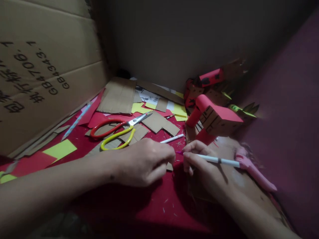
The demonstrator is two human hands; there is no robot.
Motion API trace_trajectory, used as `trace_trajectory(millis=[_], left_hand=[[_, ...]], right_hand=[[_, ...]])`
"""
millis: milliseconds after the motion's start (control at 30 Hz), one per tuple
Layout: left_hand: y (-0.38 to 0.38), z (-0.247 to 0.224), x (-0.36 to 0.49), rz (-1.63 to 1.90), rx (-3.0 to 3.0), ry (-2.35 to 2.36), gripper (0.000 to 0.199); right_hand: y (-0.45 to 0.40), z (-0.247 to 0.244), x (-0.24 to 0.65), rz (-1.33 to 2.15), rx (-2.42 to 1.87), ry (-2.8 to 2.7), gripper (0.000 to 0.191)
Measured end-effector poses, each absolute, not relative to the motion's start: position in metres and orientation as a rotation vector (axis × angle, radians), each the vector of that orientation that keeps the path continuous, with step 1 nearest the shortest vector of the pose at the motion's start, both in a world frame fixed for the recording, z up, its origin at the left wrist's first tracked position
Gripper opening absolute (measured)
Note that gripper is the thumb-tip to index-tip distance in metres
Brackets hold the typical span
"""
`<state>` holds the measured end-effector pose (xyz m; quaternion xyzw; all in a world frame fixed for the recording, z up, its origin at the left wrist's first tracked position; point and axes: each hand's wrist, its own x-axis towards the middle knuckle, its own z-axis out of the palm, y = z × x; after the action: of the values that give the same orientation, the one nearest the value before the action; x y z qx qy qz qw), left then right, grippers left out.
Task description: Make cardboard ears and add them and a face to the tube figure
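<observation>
My right hand (201, 162) is closed around a slim white marker (224, 161) with a dark band on its barrel. Its purple tip points left, toward my left hand (149, 162). The fingers of my left hand are pinched together, and whatever they hold is hidden. A white stick-like piece (173, 138) shows just beyond the left knuckles. Scissors (131, 124) with one red and one yellow handle lie half spread past my left wrist. Beyond my right hand stands a cardboard model (216, 119) with a red top and red tubes.
Flat cardboard pieces (117, 96), yellow paper (61, 151) and red paper (35, 163) litter the red tabletop (149, 205). A large printed cardboard panel (50, 59) rises at left. A pink object (259, 172) lies on cardboard at right, near a purple surface (286, 116).
</observation>
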<state>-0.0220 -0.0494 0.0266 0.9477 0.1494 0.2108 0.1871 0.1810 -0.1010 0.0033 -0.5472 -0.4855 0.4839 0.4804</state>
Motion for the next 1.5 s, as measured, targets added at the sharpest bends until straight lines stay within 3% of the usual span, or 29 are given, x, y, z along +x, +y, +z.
trace_trajectory(millis=[133,333,800,1500], left_hand=[[-0.059,0.016,-0.019,0.481,3.122,0.445,0.022],[-0.063,-0.006,-0.022,0.415,3.351,0.370,0.034],[-0.067,0.002,-0.021,0.257,3.309,0.353,0.029],[-0.067,-0.001,-0.023,0.376,3.332,0.331,0.020]], right_hand=[[-0.100,-0.005,0.179,1.129,-1.406,-1.239,0.011],[-0.097,-0.016,0.182,1.001,-1.520,-1.389,0.015],[-0.100,-0.008,0.171,0.731,-1.709,-1.540,0.018],[-0.099,-0.011,0.173,0.748,-1.690,-1.594,0.019]])
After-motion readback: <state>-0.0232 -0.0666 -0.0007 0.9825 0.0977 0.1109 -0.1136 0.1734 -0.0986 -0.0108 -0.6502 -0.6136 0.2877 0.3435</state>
